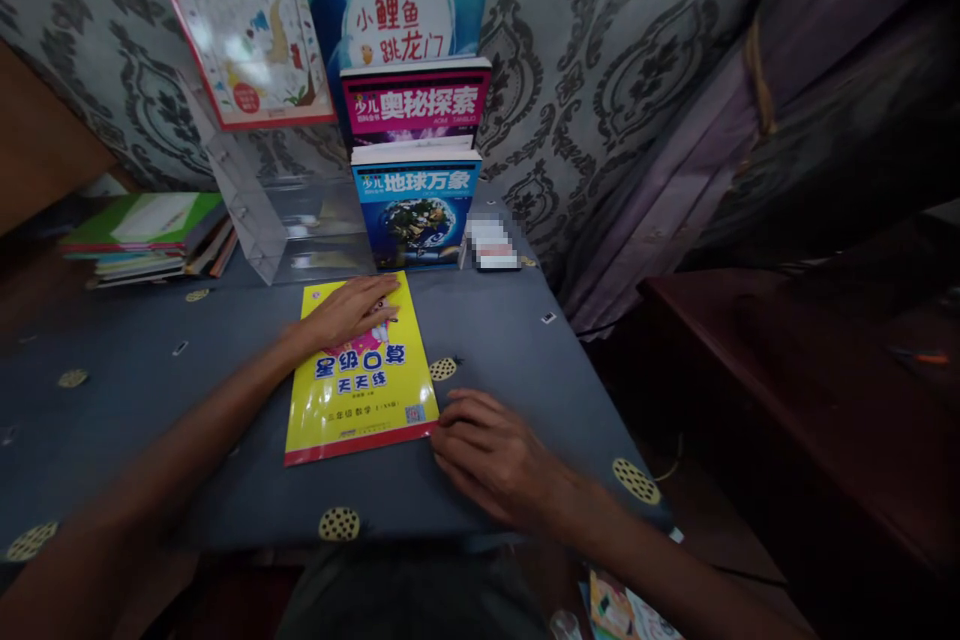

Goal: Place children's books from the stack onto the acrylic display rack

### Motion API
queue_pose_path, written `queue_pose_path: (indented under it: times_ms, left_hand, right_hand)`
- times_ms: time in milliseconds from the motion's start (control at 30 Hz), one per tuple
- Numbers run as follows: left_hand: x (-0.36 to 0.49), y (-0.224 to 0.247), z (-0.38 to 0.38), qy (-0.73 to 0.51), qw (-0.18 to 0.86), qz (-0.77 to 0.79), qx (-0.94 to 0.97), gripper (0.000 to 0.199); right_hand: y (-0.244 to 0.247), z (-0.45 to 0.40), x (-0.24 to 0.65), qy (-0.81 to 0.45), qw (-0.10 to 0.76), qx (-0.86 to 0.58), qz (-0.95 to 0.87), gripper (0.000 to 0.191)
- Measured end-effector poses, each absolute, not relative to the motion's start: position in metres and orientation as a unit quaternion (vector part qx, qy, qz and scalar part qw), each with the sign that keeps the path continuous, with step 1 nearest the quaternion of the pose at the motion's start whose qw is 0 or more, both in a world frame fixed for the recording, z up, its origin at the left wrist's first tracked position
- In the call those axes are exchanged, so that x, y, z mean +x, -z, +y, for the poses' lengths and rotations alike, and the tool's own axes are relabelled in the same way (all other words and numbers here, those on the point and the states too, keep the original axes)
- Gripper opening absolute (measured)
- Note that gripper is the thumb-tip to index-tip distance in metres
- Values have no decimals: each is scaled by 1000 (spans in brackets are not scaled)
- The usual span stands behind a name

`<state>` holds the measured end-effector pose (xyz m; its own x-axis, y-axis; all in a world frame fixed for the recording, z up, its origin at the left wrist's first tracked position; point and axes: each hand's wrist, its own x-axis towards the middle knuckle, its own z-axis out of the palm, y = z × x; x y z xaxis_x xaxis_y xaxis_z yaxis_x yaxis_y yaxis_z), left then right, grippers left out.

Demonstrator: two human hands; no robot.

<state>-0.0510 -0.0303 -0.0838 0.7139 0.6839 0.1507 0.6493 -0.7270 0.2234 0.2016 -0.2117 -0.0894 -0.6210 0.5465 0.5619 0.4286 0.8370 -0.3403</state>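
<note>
Head view: nearest the person, the right hand (491, 455) rests at the near right corner of a yellow workbook (367, 398), its fingers bent and close together; whether they pinch the cover's edge or only touch it, one cannot tell. The workbook lies flat on the cloth-covered worktop (510, 350), cover up, its red strip toward the person. It looks thin and light, with a glossy paper cover that would probably slide easily under dry skin, bend readily if lifted by one corner, and crease before it broke. That near right corner and the long right edge seem the best places to take hold, since nothing covers them except the right hand. Farther up the cover, the left hand (346, 315) lies flat with fingers stretched out, gripping nothing, and its weight would likely pin the far part down. Just beyond the workbook's far edge, a clear stand (251, 220) and an upright blue book (416, 225) limit room for sliding it away; a blurred-out object (495, 245) lies right of that book, and a book stack (146, 230) sits well to the left. Behind rise a magenta book (412, 105) and the patterned curtain (559, 95)
</note>
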Motion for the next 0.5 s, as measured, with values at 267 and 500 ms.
queue_pose_path:
  times_ms: [267,500]
  left_hand:
    - [-150,74,-33,-69,21,382,921,45]
    - [-185,47,-49,50,-64,306,949,58]
  right_hand:
    - [94,-216,194,-58,353,-285,-889,16]
    - [93,-216,193,-52,353,-300,-885,18]
